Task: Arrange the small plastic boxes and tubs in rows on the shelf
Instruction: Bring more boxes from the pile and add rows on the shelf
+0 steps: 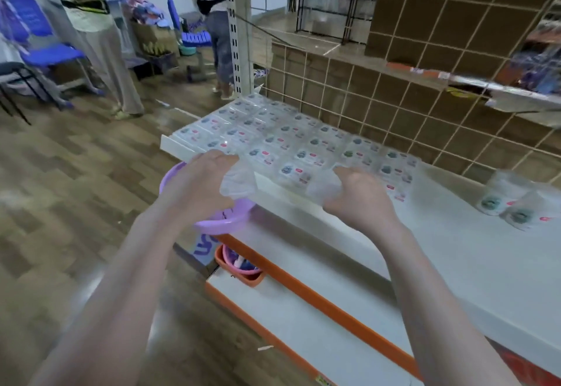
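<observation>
**Rows mostly laid, tubs still waiting**

At the shelf's front edge, the left hand (209,179) and right hand (355,194) each curl fingers round a small clear plastic box. Under the left sits a glossy lilac plastic basin (226,221). Beyond, flat labelled transparent boxes (273,139) fill several rows across the white shelf (455,252) (motion-blurred). Two round clear tubs (507,200) lie unplaced to the right.

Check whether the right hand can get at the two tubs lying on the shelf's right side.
Probably yes: white shelf lies bare between the right hand and the tubs, but that hand already holds a clear box.
</observation>
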Tool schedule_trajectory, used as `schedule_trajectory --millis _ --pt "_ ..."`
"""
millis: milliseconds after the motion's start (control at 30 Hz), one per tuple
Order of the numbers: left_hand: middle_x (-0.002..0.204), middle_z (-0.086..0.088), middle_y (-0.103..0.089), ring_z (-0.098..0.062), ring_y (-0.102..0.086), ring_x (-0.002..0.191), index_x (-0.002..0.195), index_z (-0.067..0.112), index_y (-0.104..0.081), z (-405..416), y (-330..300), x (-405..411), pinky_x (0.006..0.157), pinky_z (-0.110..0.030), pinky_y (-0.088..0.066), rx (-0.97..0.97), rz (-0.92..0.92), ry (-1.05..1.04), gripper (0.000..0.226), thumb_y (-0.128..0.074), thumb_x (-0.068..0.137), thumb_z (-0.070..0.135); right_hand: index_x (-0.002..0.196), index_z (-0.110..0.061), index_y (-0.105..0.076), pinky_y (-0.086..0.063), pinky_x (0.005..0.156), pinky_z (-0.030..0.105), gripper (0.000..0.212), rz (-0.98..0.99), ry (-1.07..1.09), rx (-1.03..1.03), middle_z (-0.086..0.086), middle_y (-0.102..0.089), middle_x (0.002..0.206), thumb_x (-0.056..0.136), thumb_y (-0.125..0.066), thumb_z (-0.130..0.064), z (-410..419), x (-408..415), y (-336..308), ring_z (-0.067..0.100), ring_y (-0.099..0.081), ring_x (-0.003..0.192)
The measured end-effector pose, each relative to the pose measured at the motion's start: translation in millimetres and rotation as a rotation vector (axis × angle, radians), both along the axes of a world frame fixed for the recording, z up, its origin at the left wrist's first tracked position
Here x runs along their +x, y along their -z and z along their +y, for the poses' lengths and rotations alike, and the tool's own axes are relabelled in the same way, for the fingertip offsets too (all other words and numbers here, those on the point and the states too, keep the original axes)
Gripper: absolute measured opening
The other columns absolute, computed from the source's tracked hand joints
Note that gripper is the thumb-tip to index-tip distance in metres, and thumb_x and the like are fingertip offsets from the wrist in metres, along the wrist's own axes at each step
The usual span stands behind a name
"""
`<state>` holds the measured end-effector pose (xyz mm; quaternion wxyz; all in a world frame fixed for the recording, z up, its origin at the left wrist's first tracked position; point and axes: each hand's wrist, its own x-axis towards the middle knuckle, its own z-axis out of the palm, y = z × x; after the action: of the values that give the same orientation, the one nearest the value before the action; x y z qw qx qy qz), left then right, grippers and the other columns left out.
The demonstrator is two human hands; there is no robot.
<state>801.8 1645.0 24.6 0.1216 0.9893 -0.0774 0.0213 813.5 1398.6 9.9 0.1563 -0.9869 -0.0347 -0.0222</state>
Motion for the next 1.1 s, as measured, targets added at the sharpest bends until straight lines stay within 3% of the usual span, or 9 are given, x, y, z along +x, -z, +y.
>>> schedule_trajectory --millis 133,300,467,633,900,1000,1100 --pt "0.128 -0.007 -0.051 -0.027 -0.044 0.121 0.133 0.011 -0.047 33 3 56 0.099 -0.04 -0.039 0.013 -0.002 0.109 0.067 -0.072 0.072 0.018 0.128 -0.014 -0.049 -0.04 0.075 0.03 0.056 0.003 0.037 -0.036 0.011 -0.055 0.119 0.074 -0.059 -0.021 29 27 1 0.029 -0.051 0.109" --pt "0.139 -0.004 -0.042 -0.023 -0.037 0.129 0.144 0.017 -0.037 67 8 121 0.105 -0.034 -0.032 0.012 -0.016 0.236 0.081 -0.075 0.072 0.018 0.135 -0.017 -0.044 -0.04 0.079 0.03 0.061 0.01 0.13 -0.076 0.01 -0.052 0.127 0.078 -0.061 -0.027 69 60 1 0.028 -0.05 0.115" --pt "0.14 -0.003 -0.04 -0.021 -0.034 0.13 0.145 0.018 -0.034 94 14 165 0.098 -0.022 -0.024 -0.001 -0.006 0.368 0.08 -0.074 0.075 0.019 0.136 -0.012 -0.043 -0.04 0.092 0.035 0.061 0.09 0.184 -0.105 0.013 -0.048 0.134 0.083 -0.06 -0.035 109 88 2 0.03 -0.045 0.121" --pt "0.141 -0.001 -0.038 -0.02 -0.034 0.13 0.145 0.019 -0.033 109 20 194 0.104 -0.025 -0.026 0.009 0.061 0.456 0.081 -0.074 0.075 0.022 0.136 -0.01 -0.042 -0.038 0.101 0.039 0.058 0.188 0.218 -0.128 0.01 -0.044 0.139 0.084 -0.058 -0.031 125 100 3 0.029 -0.042 0.126" --pt "0.142 0.0 -0.04 -0.02 -0.034 0.131 0.143 0.019 -0.035 112 22 216 0.104 -0.026 -0.026 -0.037 0.056 0.501 0.08 -0.076 0.074 0.025 0.13 -0.01 -0.046 -0.043 0.095 0.04 0.054 0.258 0.232 -0.153 0.01 -0.047 0.134 0.078 -0.059 -0.017 128 114 8 0.03 -0.045 0.121" --pt "0.141 0.0 -0.04 -0.021 -0.036 0.13 0.143 0.021 -0.035 115 22 220 0.103 -0.027 -0.028 -0.056 0.08 0.499 0.082 -0.077 0.073 0.025 0.127 -0.009 -0.047 -0.044 0.094 0.042 0.056 0.282 0.246 -0.148 0.012 -0.05 0.131 0.076 -0.063 -0.024 129 119 8 0.029 -0.047 0.119" --pt "0.139 0.0 -0.042 -0.02 -0.038 0.127 0.143 0.022 -0.037 115 23 224 0.1 -0.027 -0.031 -0.066 0.081 0.488 0.081 -0.076 0.072 0.022 0.126 -0.011 -0.049 -0.045 0.088 0.034 0.057 0.262 0.237 -0.171 0.009 -0.052 0.126 0.074 -0.063 -0.03 133 126 9 0.027 -0.049 0.114"
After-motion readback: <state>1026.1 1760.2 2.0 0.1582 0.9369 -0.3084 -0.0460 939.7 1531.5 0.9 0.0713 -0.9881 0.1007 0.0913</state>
